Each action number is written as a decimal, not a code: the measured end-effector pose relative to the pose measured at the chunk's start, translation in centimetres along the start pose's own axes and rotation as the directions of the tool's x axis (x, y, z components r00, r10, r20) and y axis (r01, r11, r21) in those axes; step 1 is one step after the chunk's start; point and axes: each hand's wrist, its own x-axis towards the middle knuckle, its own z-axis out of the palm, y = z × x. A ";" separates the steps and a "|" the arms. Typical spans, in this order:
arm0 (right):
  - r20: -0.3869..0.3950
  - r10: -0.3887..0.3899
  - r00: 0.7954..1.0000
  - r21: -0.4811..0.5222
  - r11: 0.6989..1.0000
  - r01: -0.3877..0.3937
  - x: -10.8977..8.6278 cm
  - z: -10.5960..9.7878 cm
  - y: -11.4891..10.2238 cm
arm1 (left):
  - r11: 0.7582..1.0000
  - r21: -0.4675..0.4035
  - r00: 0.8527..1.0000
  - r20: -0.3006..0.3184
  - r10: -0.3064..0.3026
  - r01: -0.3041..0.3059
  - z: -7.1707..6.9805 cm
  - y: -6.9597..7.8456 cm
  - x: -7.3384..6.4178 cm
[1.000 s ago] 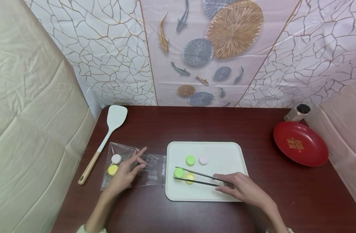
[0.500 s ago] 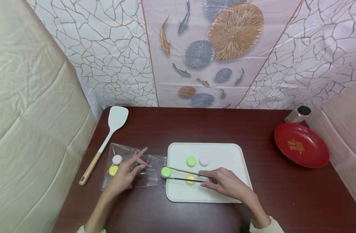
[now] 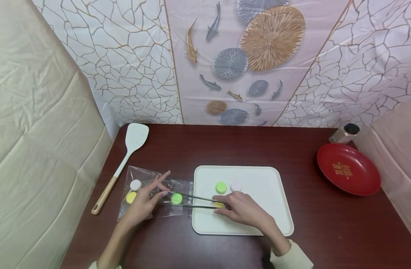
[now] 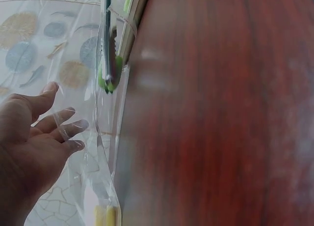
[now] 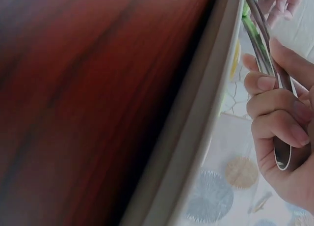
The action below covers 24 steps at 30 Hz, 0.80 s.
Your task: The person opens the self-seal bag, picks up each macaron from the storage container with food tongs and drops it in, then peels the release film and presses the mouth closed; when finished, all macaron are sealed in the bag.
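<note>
My right hand (image 3: 244, 207) grips metal tongs (image 3: 202, 198), whose tips hold a green macaron (image 3: 176, 198). That macaron is over the mouth half of a clear plastic bag (image 3: 166, 213); I cannot tell whether film covers it. Beside it my left hand (image 3: 143, 198) touches the bag, its fingers spread and relaxed against the film in the left wrist view. A white macaron (image 3: 135, 185) and a yellow macaron (image 3: 131, 197) lie in the bag's far left end. On the white tray (image 3: 259, 179) are another green macaron (image 3: 221, 187), a pale pink macaron (image 3: 235, 186) and a yellow one partly hidden by my right hand.
Left of the bag lies a white spatula (image 3: 135, 138) with a wooden handle. A red plate (image 3: 348, 170) is at the right, with a black-capped jar (image 3: 345, 133) behind it. Fabric walls border the dark red table (image 3: 178, 145) at the back and sides.
My right hand has moved left with the tongs, carrying the green macaron from the tray's left side, across its rim, to the bag. The left hand has stayed in place.
</note>
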 end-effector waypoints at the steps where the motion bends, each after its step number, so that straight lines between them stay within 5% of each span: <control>1: 0.001 -0.004 1.000 -0.001 1.000 0.004 0.2 0.2 0.0 | 1.000 -0.001 1.000 0.000 0.005 -0.005 0.0 0.0 0.0; 6: 0.002 -0.039 0.999 -0.018 0.999 0.039 1.5 2.6 1.4 | 0.999 -0.031 0.999 -0.001 0.036 -0.036 0.2 -1.0 -0.2; 10: 0.004 -0.070 0.998 -0.047 0.996 0.070 2.8 4.3 1.9 | 1.000 -0.014 1.000 0.006 0.009 -0.009 0.0 -0.3 -0.2; 17: 0.084 -0.038 0.996 0.008 0.999 0.038 5.5 1.1 -3.3 | 1.000 -0.010 1.000 0.006 -0.016 0.016 0.0 -0.1 -0.1; 24: 0.133 0.014 0.991 -0.018 1.000 -0.012 6.9 1.2 -4.3 | 0.999 -0.024 1.000 0.010 -0.029 0.030 0.0 0.0 0.0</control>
